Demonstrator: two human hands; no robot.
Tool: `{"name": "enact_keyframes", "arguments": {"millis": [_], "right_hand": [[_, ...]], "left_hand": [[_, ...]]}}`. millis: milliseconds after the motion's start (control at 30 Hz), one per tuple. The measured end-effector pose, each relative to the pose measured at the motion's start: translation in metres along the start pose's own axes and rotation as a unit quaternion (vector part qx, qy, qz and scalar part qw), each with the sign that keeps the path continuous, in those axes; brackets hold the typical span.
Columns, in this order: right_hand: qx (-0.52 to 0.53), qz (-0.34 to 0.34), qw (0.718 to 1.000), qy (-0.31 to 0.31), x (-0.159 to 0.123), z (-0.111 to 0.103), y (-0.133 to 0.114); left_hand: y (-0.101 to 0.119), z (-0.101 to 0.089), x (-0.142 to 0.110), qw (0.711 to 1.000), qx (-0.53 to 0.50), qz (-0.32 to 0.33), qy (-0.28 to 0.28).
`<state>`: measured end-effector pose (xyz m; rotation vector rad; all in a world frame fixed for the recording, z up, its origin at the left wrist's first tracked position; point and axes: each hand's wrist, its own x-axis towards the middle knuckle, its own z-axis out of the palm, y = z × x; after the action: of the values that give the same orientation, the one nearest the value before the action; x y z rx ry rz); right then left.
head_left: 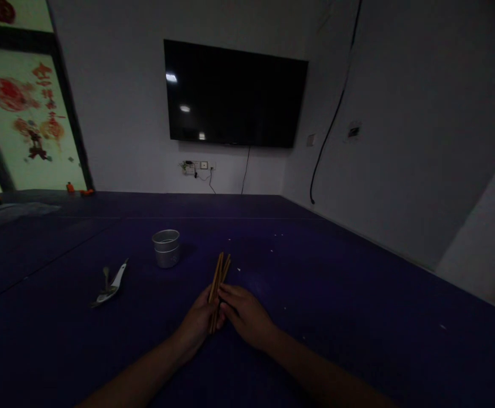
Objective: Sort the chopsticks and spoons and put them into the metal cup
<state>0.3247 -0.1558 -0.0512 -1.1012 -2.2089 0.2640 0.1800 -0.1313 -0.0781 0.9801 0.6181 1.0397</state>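
Note:
Several wooden chopsticks (218,272) stand in a loose bundle between my hands, their tips pointing away from me and slightly fanned. My left hand (201,316) is closed around the bundle from the left. From the right, my right hand (244,313) presses its fingers against the same sticks. Beyond and left of my hands stands a grey metal cup (166,249), upright. Farther left, a white spoon (118,280) lies on the dark blue surface (336,317), with small metal cutlery (106,277) beside and across it.
Small pale scraps (238,270) are scattered on the surface. A wall-mounted television (234,96) hangs ahead above wall sockets (204,165). A black cable (332,122) runs down the right wall. Crumpled clear plastic (13,211) and orange objects (86,192) lie at the far left.

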Motion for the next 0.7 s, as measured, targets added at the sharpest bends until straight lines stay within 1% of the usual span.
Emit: {"name": "enact_keyframes", "arguments": {"millis": [100, 167, 267, 333, 400, 500, 700], "right_hand": [[0.000, -0.015, 1.000, -0.011, 0.002, 0.000, 0.001], [0.006, -0.013, 1.000, -0.010, 0.002, 0.001, 0.004], [0.022, 0.006, 1.000, 0.001, 0.000, 0.002, 0.008], [0.044, 0.006, 0.999, 0.006, 0.000, 0.002, 0.008], [0.071, -0.006, 0.997, 0.007, 0.000, 0.001, 0.007], [0.106, -0.022, 0.994, 0.003, 0.001, -0.002, 0.006], [0.124, -0.025, 0.992, -0.017, 0.002, -0.006, 0.006]], "left_hand": [[0.002, 0.000, -0.003, 0.999, -0.031, -0.011, -0.013], [0.004, 0.002, -0.006, 0.999, -0.044, -0.017, -0.021], [0.006, 0.005, -0.011, 0.997, -0.052, -0.016, -0.054], [0.008, 0.006, -0.012, 0.996, -0.042, -0.015, -0.077], [0.009, 0.006, -0.013, 0.996, -0.014, -0.007, -0.088], [0.012, 0.004, -0.012, 0.995, 0.056, 0.027, -0.081], [0.019, 0.000, -0.009, 0.974, 0.199, 0.083, -0.069]]}}
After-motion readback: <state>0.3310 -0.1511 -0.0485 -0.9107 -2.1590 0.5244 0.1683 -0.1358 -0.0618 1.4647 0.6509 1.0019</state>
